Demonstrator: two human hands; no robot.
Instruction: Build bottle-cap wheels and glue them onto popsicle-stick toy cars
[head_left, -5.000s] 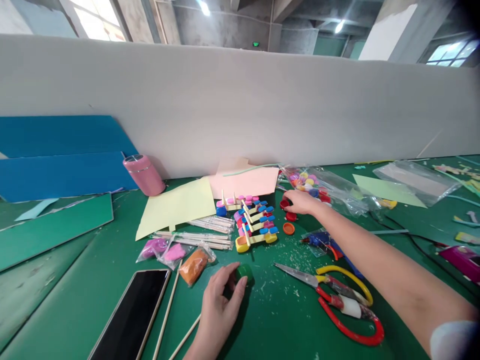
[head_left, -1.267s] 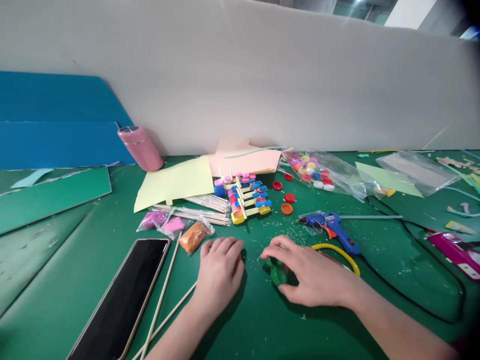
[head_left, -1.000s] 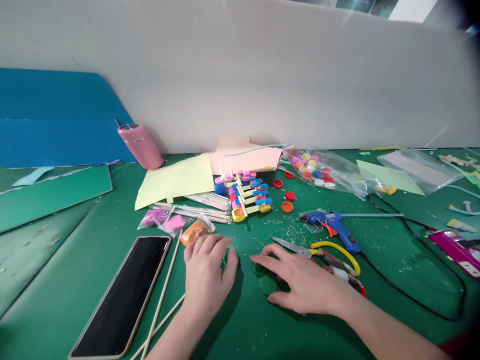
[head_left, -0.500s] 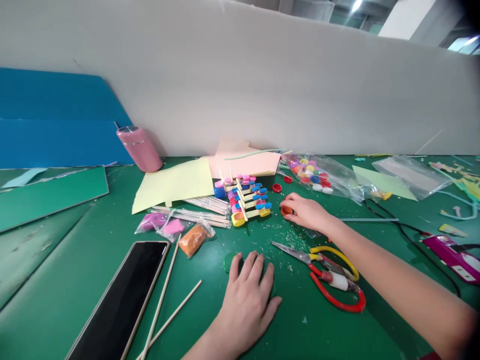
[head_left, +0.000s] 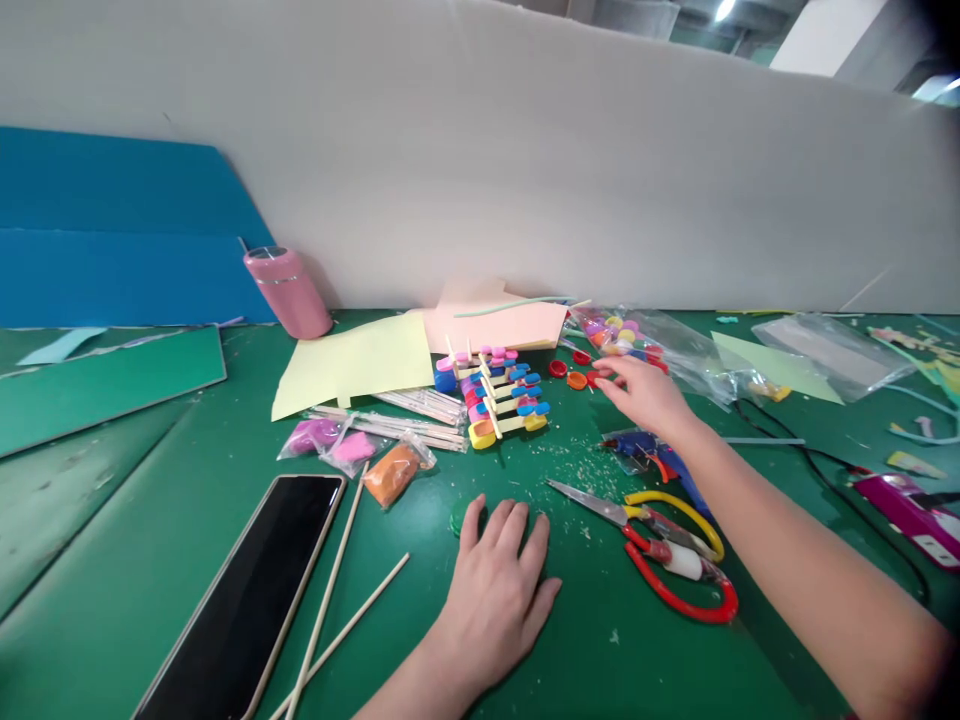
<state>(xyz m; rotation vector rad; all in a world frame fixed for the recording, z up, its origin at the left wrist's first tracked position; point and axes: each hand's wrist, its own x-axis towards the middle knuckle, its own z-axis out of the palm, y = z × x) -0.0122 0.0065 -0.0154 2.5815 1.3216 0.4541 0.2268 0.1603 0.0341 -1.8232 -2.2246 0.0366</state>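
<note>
My left hand [head_left: 499, 590] lies flat on the green table with its fingers spread, partly over a green round piece [head_left: 456, 520]. My right hand [head_left: 637, 388] reaches in from the right, its fingers apart beside a red cap [head_left: 593, 379]. Left of those fingertips lie an orange cap [head_left: 577, 380] and another red cap [head_left: 557, 369]. Between the hands, farther back, stands a small model [head_left: 502, 395] of sticks with blue, pink and yellow parts. Under the right forearm is a blue glue gun [head_left: 637, 445], partly hidden.
Large scissors [head_left: 660, 540] lie open right of my left hand. A phone [head_left: 247, 600], two wooden sticks [head_left: 337, 580] and bagged orange clay [head_left: 391, 474] are on the left. Behind stand a pink tumbler [head_left: 291, 295] and a bag of caps [head_left: 622, 330].
My right hand has moved back and to the right, letting go of the orange cap, which now lies beside the red ones. More of the glue gun shows. My left hand stays in place.
</note>
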